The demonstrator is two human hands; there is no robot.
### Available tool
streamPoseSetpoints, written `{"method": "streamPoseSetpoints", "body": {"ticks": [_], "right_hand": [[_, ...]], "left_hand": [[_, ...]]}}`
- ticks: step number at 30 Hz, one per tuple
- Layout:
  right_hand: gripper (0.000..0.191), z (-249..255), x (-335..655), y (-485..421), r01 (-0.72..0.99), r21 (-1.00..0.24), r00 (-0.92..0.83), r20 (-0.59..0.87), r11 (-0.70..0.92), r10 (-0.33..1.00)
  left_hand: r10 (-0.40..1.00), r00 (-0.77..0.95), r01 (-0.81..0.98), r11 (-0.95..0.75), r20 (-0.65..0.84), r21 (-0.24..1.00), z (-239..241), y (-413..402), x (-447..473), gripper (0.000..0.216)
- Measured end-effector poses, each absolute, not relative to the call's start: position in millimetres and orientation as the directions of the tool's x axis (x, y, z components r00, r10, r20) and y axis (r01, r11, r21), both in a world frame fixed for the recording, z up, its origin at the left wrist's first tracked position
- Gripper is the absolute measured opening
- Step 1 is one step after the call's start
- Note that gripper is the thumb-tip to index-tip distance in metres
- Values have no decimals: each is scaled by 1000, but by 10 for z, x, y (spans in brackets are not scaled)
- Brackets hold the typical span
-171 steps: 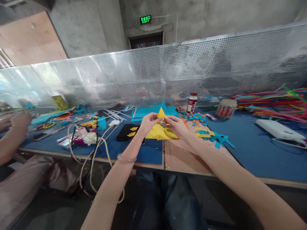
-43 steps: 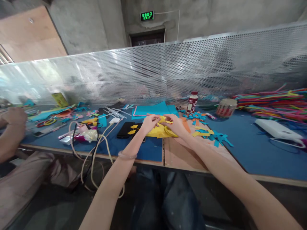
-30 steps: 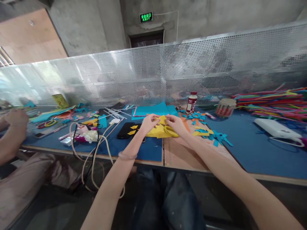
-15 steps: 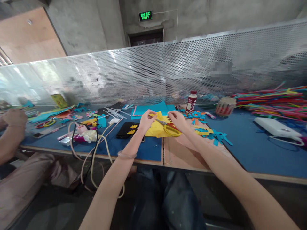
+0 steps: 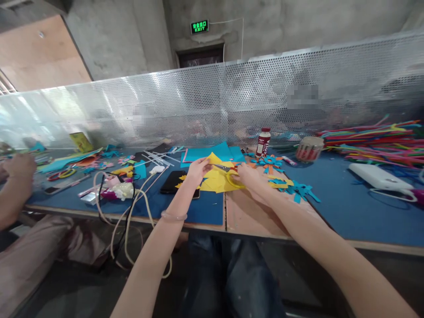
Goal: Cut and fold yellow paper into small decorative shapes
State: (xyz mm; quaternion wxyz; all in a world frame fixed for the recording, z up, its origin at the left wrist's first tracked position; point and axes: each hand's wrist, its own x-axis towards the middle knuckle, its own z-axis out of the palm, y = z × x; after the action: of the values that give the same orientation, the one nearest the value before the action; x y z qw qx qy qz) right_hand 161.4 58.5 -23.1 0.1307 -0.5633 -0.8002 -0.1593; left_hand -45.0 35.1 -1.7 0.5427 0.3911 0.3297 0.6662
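Note:
My left hand (image 5: 198, 171) pinches a piece of yellow paper (image 5: 213, 157) above the table. My right hand (image 5: 248, 176) is closed around the handles of a pair of scissors (image 5: 233, 180) with yellow and red grips. Their blades point left toward the held paper; whether they touch it I cannot tell. Under both hands lie more yellow sheets (image 5: 217, 184). Small yellow cut-outs rest on a black phone (image 5: 170, 182) beside my left wrist. Blue cut paper shapes (image 5: 300, 190) lie to the right of my right hand.
Blue sheets (image 5: 205, 153) lie behind my hands, near a dark red bottle (image 5: 263, 142). A clear tub (image 5: 309, 149), pipe cleaners (image 5: 374, 139) and a white device (image 5: 380, 176) are on the right. Looping cables (image 5: 130, 225) hang over the left edge. Another person's hand (image 5: 20, 167) is far left.
My right hand has closed onto the scissors, which lay on the yellow paper before. The left hand has shifted slightly left and down, keeping its pinch.

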Motion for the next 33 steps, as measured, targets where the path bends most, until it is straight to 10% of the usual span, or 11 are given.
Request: {"method": "streamPoseSetpoints", "body": {"ticks": [8,16,33], "right_hand": [[35,-130,1512,520,890,-284,-103,635,356,765],[35,-72,1339,330,763,-413,-105,679,496,727],[53,4,1549,285,718,-117,-395,743,686,540]], "left_hand": [[931,359,-447,110,65,887,-6,208,-408,21],[824,518,-372,-23,228,928,6,107,-271,15],[852,472,-337,-64,227,939,95,22,-274,18]]}}
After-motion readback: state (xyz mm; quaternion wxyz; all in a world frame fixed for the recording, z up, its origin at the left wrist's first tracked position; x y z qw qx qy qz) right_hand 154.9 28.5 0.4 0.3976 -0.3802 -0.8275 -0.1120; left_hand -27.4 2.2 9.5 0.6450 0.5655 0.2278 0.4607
